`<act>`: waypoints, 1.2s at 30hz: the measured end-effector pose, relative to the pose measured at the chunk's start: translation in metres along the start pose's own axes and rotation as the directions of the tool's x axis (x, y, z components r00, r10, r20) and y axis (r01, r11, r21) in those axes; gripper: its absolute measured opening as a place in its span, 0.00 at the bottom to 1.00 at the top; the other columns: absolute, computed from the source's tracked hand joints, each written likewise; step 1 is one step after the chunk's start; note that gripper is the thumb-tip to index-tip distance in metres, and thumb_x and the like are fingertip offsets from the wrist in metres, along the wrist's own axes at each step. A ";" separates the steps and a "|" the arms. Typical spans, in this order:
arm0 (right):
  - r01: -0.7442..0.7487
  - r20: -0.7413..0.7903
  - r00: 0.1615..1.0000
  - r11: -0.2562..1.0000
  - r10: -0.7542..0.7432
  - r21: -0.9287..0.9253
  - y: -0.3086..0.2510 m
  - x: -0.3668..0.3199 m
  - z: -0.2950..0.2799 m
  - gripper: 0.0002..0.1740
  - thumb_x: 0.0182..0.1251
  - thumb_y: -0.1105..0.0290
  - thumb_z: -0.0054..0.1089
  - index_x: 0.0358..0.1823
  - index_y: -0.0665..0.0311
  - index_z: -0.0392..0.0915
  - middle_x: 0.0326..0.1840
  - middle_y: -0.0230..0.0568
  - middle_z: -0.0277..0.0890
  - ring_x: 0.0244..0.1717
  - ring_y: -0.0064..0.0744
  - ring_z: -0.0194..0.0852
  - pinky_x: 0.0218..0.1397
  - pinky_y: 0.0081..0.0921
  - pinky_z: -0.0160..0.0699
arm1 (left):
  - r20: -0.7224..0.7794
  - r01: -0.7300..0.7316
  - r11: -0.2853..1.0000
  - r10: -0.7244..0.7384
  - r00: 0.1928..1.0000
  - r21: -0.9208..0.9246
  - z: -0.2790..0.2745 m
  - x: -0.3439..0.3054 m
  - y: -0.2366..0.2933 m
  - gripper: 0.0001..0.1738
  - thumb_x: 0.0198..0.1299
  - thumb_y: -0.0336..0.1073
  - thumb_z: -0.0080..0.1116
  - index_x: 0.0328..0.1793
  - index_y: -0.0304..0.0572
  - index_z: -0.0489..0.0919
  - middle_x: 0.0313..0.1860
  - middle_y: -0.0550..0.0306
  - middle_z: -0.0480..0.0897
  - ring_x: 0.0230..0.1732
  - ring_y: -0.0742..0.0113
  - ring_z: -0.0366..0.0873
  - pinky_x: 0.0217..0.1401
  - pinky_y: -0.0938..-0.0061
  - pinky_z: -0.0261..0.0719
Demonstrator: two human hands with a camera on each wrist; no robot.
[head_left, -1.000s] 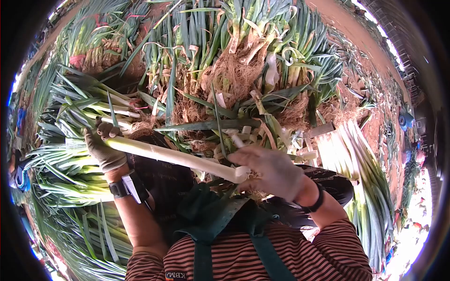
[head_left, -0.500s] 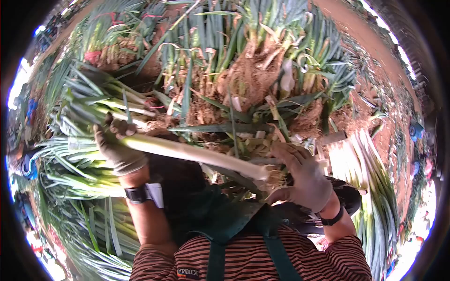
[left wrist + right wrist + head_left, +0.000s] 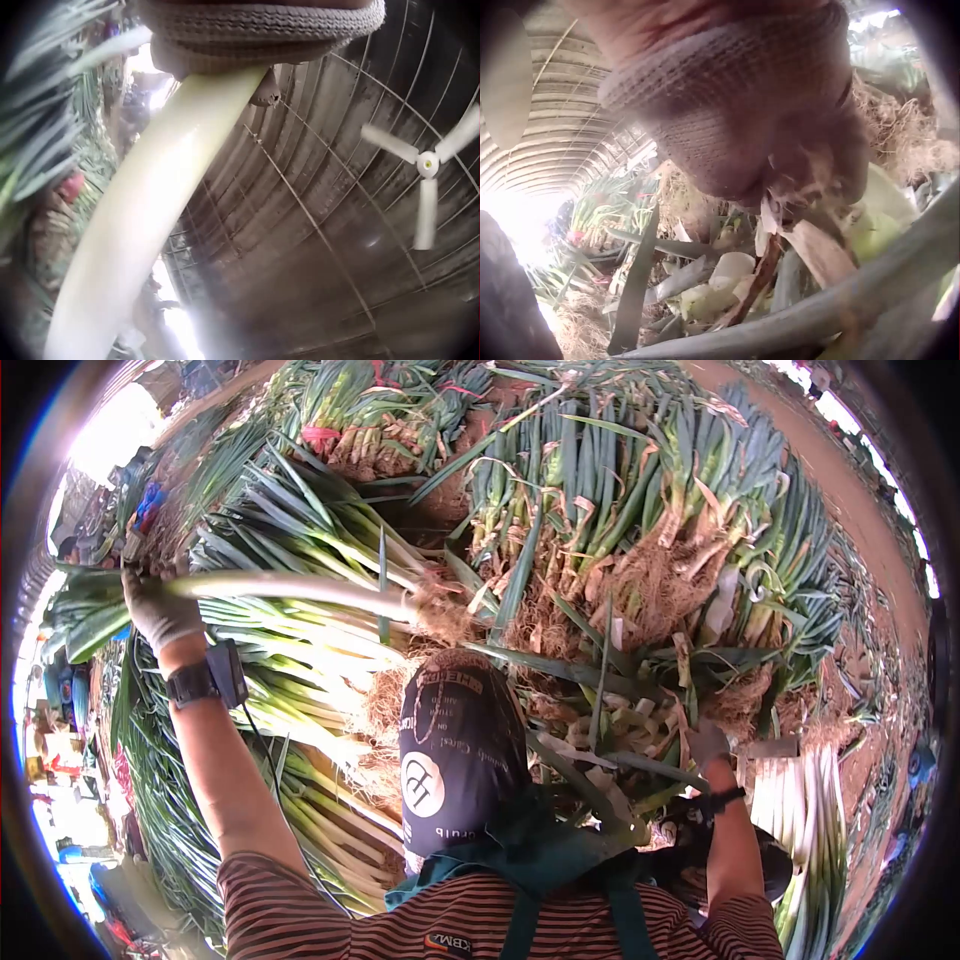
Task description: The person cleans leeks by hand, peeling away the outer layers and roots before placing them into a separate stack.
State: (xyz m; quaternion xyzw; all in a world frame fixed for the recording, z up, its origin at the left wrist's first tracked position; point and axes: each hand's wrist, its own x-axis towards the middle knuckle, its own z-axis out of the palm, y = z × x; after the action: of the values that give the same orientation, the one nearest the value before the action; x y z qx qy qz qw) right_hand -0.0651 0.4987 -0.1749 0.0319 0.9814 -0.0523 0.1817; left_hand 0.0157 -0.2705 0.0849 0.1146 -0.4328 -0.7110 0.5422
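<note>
The left hand's grip (image 3: 165, 605) closes round a long leek (image 3: 300, 592), its gloved fingers wrapped about the stalk where the white turns green. Green leaves hang off beyond that hand, while the pale shank stretches the other way — held over the leek pile (image 3: 290, 690), its far end by a tangle of roots. The right hand (image 3: 708, 743), also gloved, is down among the leaf trimmings (image 3: 640, 710), with scraps at its fingertips; whether it pinches any, I cannot tell. Between the arms rises a dark-clad knee (image 3: 460, 750) bearing a white round emblem. Beside the right arm lies a bundle of white-stemmed leeks (image 3: 805, 800). Farther out, upright leeks (image 3: 550, 500) crowd together, and the left wrist view shows a three-bladed fan (image 3: 427, 163) under a curved roof (image 3: 300, 285).
</note>
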 end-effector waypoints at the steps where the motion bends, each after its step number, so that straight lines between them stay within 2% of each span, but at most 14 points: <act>1: -0.010 0.016 1.000 0.997 0.008 0.082 0.003 -0.002 0.005 0.18 0.61 0.57 0.58 0.44 0.64 0.81 0.41 0.59 0.81 0.46 0.58 0.79 0.49 0.46 0.77 | 0.044 0.043 0.997 -0.046 0.998 0.063 -0.024 0.001 0.003 0.17 0.71 0.52 0.45 0.39 0.49 0.72 0.23 0.64 0.69 0.24 0.71 0.65 0.37 0.66 0.69; 4: -0.051 0.080 0.996 0.969 0.032 0.242 -0.016 0.002 0.010 0.16 0.59 0.59 0.62 0.42 0.62 0.82 0.40 0.54 0.83 0.45 0.52 0.81 0.47 0.41 0.78 | -0.133 0.107 0.969 -0.079 0.988 0.222 -0.071 -0.028 -0.002 0.17 0.71 0.52 0.46 0.38 0.50 0.70 0.22 0.65 0.68 0.22 0.72 0.63 0.30 0.71 0.67; 9: 0.058 0.049 0.997 0.996 -0.062 0.062 -0.053 0.003 0.012 0.16 0.59 0.59 0.62 0.43 0.61 0.82 0.42 0.50 0.83 0.47 0.52 0.81 0.48 0.41 0.78 | -0.407 0.230 0.884 -0.049 0.912 0.408 -0.129 -0.058 -0.011 0.15 0.68 0.50 0.52 0.37 0.49 0.71 0.19 0.67 0.66 0.17 0.73 0.63 0.24 0.72 0.68; 11: 0.076 0.048 0.996 0.996 -0.078 0.049 -0.071 0.000 0.003 0.17 0.58 0.58 0.63 0.43 0.61 0.81 0.42 0.51 0.83 0.47 0.52 0.80 0.49 0.41 0.77 | -0.357 0.234 0.881 -0.081 0.931 0.411 -0.167 -0.061 -0.006 0.15 0.67 0.50 0.54 0.40 0.48 0.73 0.19 0.68 0.67 0.17 0.74 0.63 0.23 0.72 0.68; 16: 0.119 0.029 0.992 0.992 -0.121 0.048 -0.072 0.018 0.007 0.14 0.56 0.64 0.64 0.43 0.61 0.82 0.39 0.52 0.83 0.44 0.51 0.82 0.44 0.39 0.78 | -0.495 0.335 0.827 -0.079 0.865 0.452 -0.220 -0.094 0.018 0.15 0.65 0.49 0.57 0.43 0.46 0.76 0.20 0.68 0.69 0.17 0.75 0.65 0.21 0.75 0.67; 20: 0.151 0.026 0.987 0.978 -0.157 0.143 -0.083 0.029 0.015 0.13 0.56 0.65 0.63 0.41 0.62 0.81 0.38 0.52 0.82 0.43 0.52 0.82 0.43 0.40 0.78 | -0.536 0.357 0.807 -0.060 0.842 0.471 -0.254 -0.115 0.036 0.14 0.63 0.47 0.61 0.40 0.46 0.77 0.19 0.66 0.69 0.14 0.74 0.64 0.19 0.75 0.67; 24: 0.266 0.085 0.960 0.964 -0.266 0.008 -0.096 0.031 0.020 0.14 0.58 0.60 0.64 0.39 0.61 0.81 0.41 0.52 0.82 0.45 0.54 0.80 0.46 0.43 0.78 | -0.597 0.408 0.738 -0.009 0.802 0.537 -0.276 -0.143 0.052 0.13 0.61 0.45 0.62 0.37 0.44 0.76 0.17 0.65 0.69 0.12 0.73 0.64 0.16 0.75 0.66; 27: 0.226 0.104 0.969 0.974 -0.224 0.000 -0.121 0.027 0.014 0.14 0.58 0.58 0.63 0.39 0.60 0.81 0.43 0.52 0.81 0.46 0.55 0.79 0.47 0.44 0.77 | -0.618 0.474 0.621 0.022 0.786 0.625 -0.278 -0.184 0.058 0.15 0.59 0.46 0.63 0.32 0.42 0.76 0.16 0.62 0.69 0.12 0.71 0.66 0.15 0.74 0.69; 29: 0.325 0.103 0.943 0.943 -0.317 -0.070 -0.136 0.025 0.014 0.15 0.60 0.57 0.61 0.39 0.60 0.82 0.41 0.51 0.82 0.45 0.54 0.80 0.47 0.43 0.78 | -0.609 0.529 0.555 -0.050 0.792 0.642 -0.297 -0.221 0.058 0.19 0.59 0.50 0.64 0.43 0.42 0.78 0.20 0.64 0.69 0.16 0.74 0.66 0.18 0.76 0.67; 31: 0.319 0.138 0.944 0.938 -0.301 -0.135 -0.152 0.023 0.004 0.16 0.62 0.55 0.58 0.41 0.59 0.82 0.39 0.50 0.82 0.44 0.54 0.80 0.48 0.43 0.78 | -0.699 0.624 0.490 -0.041 0.714 0.609 -0.316 -0.256 0.049 0.21 0.59 0.52 0.63 0.32 0.40 0.78 0.17 0.62 0.69 0.18 0.72 0.67 0.21 0.73 0.68; 33: 0.271 0.165 0.956 0.950 -0.245 -0.159 -0.159 0.019 0.003 0.18 0.64 0.52 0.57 0.43 0.58 0.82 0.39 0.50 0.83 0.44 0.54 0.80 0.49 0.43 0.78 | -0.747 0.700 0.424 -0.077 0.660 0.575 -0.339 -0.292 0.031 0.21 0.61 0.53 0.61 0.40 0.41 0.79 0.26 0.63 0.73 0.23 0.72 0.68 0.25 0.73 0.69; 34: 0.286 0.150 0.953 0.946 -0.263 -0.155 -0.160 0.022 0.005 0.19 0.65 0.51 0.57 0.44 0.58 0.81 0.39 0.50 0.83 0.44 0.54 0.81 0.49 0.42 0.78 | -0.767 0.734 0.397 -0.106 0.633 0.551 -0.395 -0.312 0.021 0.22 0.60 0.50 0.63 0.45 0.37 0.79 0.29 0.61 0.75 0.25 0.70 0.70 0.27 0.70 0.71; 35: 0.270 0.173 0.953 0.955 -0.248 -0.118 -0.159 0.024 0.004 0.21 0.66 0.48 0.54 0.45 0.57 0.80 0.40 0.52 0.82 0.45 0.55 0.80 0.49 0.45 0.77 | -0.840 0.761 0.418 0.006 0.543 0.496 -0.422 -0.327 0.001 0.19 0.60 0.45 0.62 0.46 0.33 0.81 0.30 0.58 0.77 0.26 0.67 0.72 0.29 0.67 0.73; 36: 0.263 0.202 0.949 0.962 -0.244 -0.077 -0.161 0.026 0.000 0.23 0.68 0.44 0.51 0.46 0.56 0.79 0.42 0.53 0.82 0.47 0.56 0.79 0.49 0.48 0.76 | -0.881 0.780 0.498 -0.064 0.469 0.379 -0.467 -0.345 -0.012 0.16 0.60 0.41 0.62 0.43 0.32 0.83 0.28 0.57 0.78 0.25 0.64 0.72 0.29 0.65 0.73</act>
State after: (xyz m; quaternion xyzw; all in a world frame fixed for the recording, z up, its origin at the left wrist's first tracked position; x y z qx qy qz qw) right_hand -0.1024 0.3400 -0.1700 -0.1091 0.9568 -0.0274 0.2681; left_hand 0.4361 -0.1991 -0.3102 0.7395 -0.3532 -0.4570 0.3458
